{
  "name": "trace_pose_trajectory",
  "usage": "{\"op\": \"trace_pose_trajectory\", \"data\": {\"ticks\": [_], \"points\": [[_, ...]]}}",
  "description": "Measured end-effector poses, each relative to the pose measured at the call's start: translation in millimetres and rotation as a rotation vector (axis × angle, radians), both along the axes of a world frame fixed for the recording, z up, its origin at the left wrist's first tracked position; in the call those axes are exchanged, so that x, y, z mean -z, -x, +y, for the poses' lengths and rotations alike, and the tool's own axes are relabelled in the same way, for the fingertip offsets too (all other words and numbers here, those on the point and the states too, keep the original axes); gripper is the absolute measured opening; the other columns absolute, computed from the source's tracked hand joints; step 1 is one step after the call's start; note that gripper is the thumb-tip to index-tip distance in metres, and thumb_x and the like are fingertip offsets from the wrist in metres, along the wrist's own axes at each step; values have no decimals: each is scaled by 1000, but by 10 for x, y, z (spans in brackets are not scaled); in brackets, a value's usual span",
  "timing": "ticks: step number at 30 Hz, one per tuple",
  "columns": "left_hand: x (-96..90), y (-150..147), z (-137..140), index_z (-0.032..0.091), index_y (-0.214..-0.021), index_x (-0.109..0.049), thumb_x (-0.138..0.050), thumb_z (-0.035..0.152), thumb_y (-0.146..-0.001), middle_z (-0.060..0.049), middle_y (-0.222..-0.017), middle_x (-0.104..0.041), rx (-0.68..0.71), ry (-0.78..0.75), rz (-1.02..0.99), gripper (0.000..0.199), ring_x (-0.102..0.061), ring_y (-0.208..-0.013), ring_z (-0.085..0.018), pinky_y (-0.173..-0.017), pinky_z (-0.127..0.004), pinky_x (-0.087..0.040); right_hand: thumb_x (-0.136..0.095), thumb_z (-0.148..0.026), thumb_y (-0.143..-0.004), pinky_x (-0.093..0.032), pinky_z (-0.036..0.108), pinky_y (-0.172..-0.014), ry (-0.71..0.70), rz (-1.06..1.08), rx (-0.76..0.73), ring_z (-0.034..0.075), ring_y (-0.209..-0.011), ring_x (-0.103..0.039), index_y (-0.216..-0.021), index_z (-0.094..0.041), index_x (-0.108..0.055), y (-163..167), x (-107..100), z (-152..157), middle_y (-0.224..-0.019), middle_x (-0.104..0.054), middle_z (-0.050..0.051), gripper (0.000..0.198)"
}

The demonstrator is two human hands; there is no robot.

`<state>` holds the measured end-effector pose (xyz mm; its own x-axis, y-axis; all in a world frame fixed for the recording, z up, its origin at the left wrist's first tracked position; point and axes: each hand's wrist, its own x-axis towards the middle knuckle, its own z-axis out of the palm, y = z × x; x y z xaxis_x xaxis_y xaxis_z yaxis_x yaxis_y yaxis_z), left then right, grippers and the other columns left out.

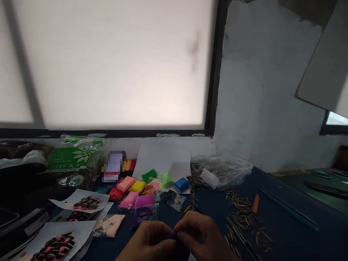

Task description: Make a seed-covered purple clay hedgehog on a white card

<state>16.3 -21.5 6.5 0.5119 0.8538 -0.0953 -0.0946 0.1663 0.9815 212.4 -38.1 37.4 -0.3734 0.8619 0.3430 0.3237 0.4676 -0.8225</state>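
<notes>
On a dark blue worktop (293,243), the left hand (152,240) and the right hand (202,235) meet at the lower middle, thumb and forefinger of each pinching a small dark purple lump (172,235), which sits between the fingertips and is mostly covered by them. Just behind the left hand lies a clear bag with purple contents (143,214), touching a bright magenta packet (144,200); beyond it cluster a flat yellow packet (137,186), a flat blue packet (181,184) and others in pink, red and green. Near them is a clear packet with black contents (171,197). To the left, a pale peach packet (115,225) lies beside overlapping white paper sheets (40,232) bearing dark striped seed shapes with pink spots. Right of the hands, loose striped sunflower seeds (243,208) spread in a curved heap, with a short orange stick (256,203) at its edge and a long, slender blue tool (290,210) farther right. A crumpled clear plastic bag (231,170) rests behind the seeds, near the wall.
</notes>
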Motion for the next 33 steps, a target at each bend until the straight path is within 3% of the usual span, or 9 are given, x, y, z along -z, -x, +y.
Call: {"op": "trace_pose_trajectory", "data": {"ticks": [4, 12, 20, 26, 33], "points": [[-44, -7, 13, 14, -79, -77, -85, 63, -61, -3, -66, -72, 9, -45, 37, 52, -63, -60, -15, -57, -22, -41, -57, -25, -88, -44, 26, -59, -54, 26, -30, 17, -68, -60, -89, -16, -77, -7, 18, 12, -77, -61, 6, 21], [-136, 1, -16, 14, -78, -81, -86, 62, -62, -2, -64, -71, 18, -15, 1, 51, -62, -59, -14, -58, -21, -44, -52, -29, -95, -49, 29, -65, -160, -59, -107, 21, -78, -66, -109, -21, -75, -10, 73, 29, -93, -65, 11, 28], [-143, 1, -13, 13, -79, -80, -83, 63, -66, -3, -63, -71, 1, -48, 49, 52, -61, -57, -14, -57, -21, -43, -49, -26, -96, -50, 27, -63, -233, -90, -89, 19, -76, -65, -111, -19, -72, -13, 79, 42, -94, -65, 11, 28], [-170, -25, -45, 13, -77, -80, -85, 55, -66, -2, -60, -71, 13, -23, 10, 43, -61, -54, -13, -55, -20, -40, -58, -23, -89, -48, 25, -60, -142, -80, -72, 16, -70, -64, -95, -18, -74, -2, 32, 6, -88, -63, 7, 19], [-167, -36, -39, 14, -78, -80, -80, 29, -70, -1, -63, -70, 91, -63, 0, 17, -58, -56, -12, -55, -20, -36, -58, -18, -82, -45, 24, -56, -139, -54, -41, 16, -65, -62, -90, -15, -73, 5, 13, 14, -79, -62, 6, 17]]}}
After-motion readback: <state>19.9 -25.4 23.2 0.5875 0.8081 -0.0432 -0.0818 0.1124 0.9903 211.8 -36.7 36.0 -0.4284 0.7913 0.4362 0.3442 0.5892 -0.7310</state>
